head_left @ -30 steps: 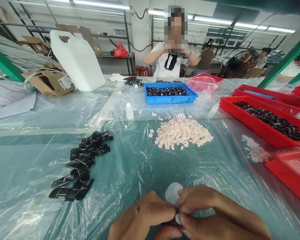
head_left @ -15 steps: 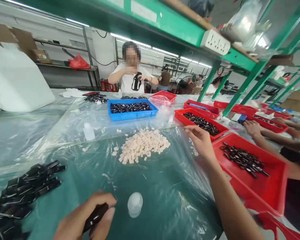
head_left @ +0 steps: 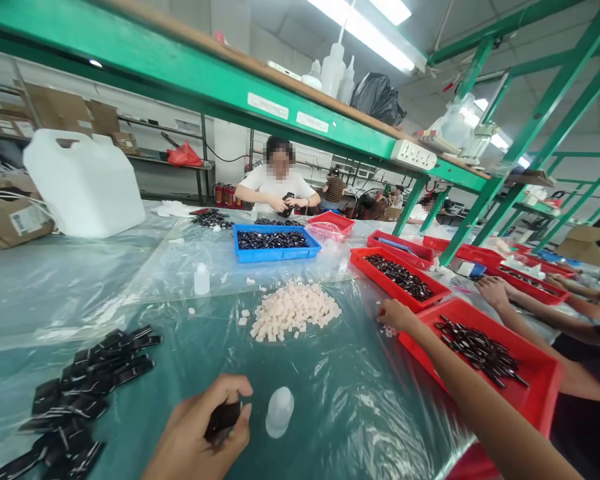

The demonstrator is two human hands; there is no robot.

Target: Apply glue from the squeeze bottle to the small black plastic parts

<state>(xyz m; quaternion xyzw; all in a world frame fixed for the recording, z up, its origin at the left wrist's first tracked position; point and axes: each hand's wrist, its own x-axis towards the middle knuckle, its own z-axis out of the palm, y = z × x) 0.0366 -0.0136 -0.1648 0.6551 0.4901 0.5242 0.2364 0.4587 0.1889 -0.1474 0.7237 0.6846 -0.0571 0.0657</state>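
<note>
At the near edge of the plastic-covered table (head_left: 55, 293), the left hand (head_left: 200, 433) is closed around a small black part (head_left: 223, 417), just beside a little white dropper bottle (head_left: 279, 412). The right hand (head_left: 396, 314) reaches out, fingers curled down (whether they pinch anything I cannot tell), touching scattered white bits beside the near red tray (head_left: 540, 373) of black parts. It looks like a fetching step; next calls for bringing a piece to the held part. Further off lies a heap of white blocks (head_left: 295, 310).

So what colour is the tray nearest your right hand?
Red: the tray beside the right hand holds black parts, seen clearly in the head view.
</note>
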